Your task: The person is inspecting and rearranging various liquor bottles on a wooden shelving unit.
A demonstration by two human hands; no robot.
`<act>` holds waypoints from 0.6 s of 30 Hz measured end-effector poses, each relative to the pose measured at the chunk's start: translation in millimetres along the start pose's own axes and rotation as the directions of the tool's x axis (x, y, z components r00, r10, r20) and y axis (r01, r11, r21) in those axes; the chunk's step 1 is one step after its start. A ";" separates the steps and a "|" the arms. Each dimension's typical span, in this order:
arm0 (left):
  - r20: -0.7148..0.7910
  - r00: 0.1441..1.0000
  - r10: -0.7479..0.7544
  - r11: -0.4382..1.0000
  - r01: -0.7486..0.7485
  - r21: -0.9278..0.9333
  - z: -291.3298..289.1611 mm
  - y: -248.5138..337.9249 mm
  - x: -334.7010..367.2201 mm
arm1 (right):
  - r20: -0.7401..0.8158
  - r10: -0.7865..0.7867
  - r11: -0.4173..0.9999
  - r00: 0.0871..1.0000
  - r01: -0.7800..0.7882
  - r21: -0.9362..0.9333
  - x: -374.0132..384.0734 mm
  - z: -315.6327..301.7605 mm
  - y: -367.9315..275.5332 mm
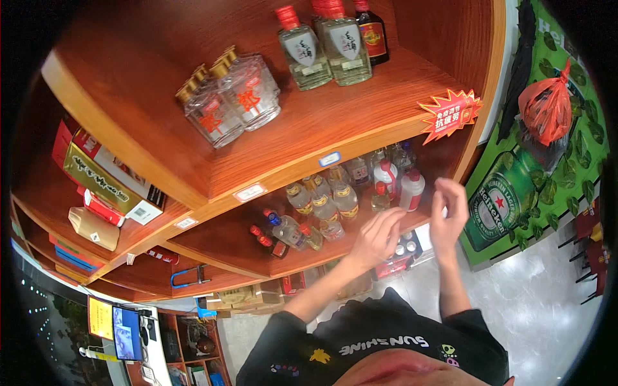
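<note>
Bottle (pixel 411 191), white with red cap: we record it upright on the lower shelf (pixel 225 233), beyond our hands and nearer the right one. Left hand (pixel 378 238), ours: fingers loosely bent, nothing seen in their hold. Right hand (pixel 448 216), ours: thumb and fingers curved apart, grasping nothing we can see. We further list one small clear bottle (pixel 380 201), red-capped, near our left hand; clear bottles with yellow labels (pixel 325 204), farther left; one red starburst sign (pixel 449 116), upper shelf edge.
</note>
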State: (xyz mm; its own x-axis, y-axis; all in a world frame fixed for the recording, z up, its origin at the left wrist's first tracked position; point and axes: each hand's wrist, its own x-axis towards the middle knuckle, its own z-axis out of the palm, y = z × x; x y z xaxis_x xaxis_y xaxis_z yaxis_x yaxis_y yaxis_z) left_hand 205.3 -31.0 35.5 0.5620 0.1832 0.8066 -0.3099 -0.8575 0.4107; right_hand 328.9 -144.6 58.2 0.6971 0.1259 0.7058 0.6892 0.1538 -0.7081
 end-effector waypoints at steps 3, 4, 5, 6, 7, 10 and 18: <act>-0.022 0.943 0.332 0.943 -0.331 0.032 -58.6 29.8 46.4 | 0.010 -0.335 0.941 0.942 0.334 0.053 62.8 -2.6 -74.3; -0.023 0.944 0.330 0.943 -0.329 0.040 -76.6 36.3 57.4 | 0.038 -0.413 0.910 0.910 0.411 0.052 82.8 3.0 -90.8; -0.020 0.899 0.436 0.898 -0.434 0.073 -94.3 46.7 69.8 | 0.019 -0.397 0.908 0.918 0.390 0.155 102.1 13.4 -108.5; -0.025 0.838 0.545 0.837 -0.542 0.077 -100.3 57.6 84.7 | 0.051 -0.425 0.894 0.904 0.410 0.182 127.9 14.0 -124.6; -0.017 0.799 0.602 0.795 -0.597 0.108 -108.9 68.5 97.5 | 0.114 -0.470 0.878 0.875 0.452 0.158 155.5 20.3 -134.6; 0.021 0.688 0.725 0.680 -0.721 0.135 -122.9 87.5 127.7 | 0.348 -0.433 0.883 0.832 0.469 -0.023 234.2 52.5 -122.7; 0.149 0.916 0.374 0.822 -0.401 0.404 -122.6 98.6 218.9 | 0.720 -0.075 0.993 0.690 0.115 -0.008 347.6 116.8 -6.1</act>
State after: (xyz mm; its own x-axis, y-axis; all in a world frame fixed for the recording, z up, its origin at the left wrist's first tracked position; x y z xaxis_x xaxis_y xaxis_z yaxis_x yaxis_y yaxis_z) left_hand 203.7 -16.5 304.7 0.5132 -0.2243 0.8284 -0.1701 -0.9727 -0.1580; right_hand 543.9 12.7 310.3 0.2870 0.7813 0.5543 0.7664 0.1599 -0.6222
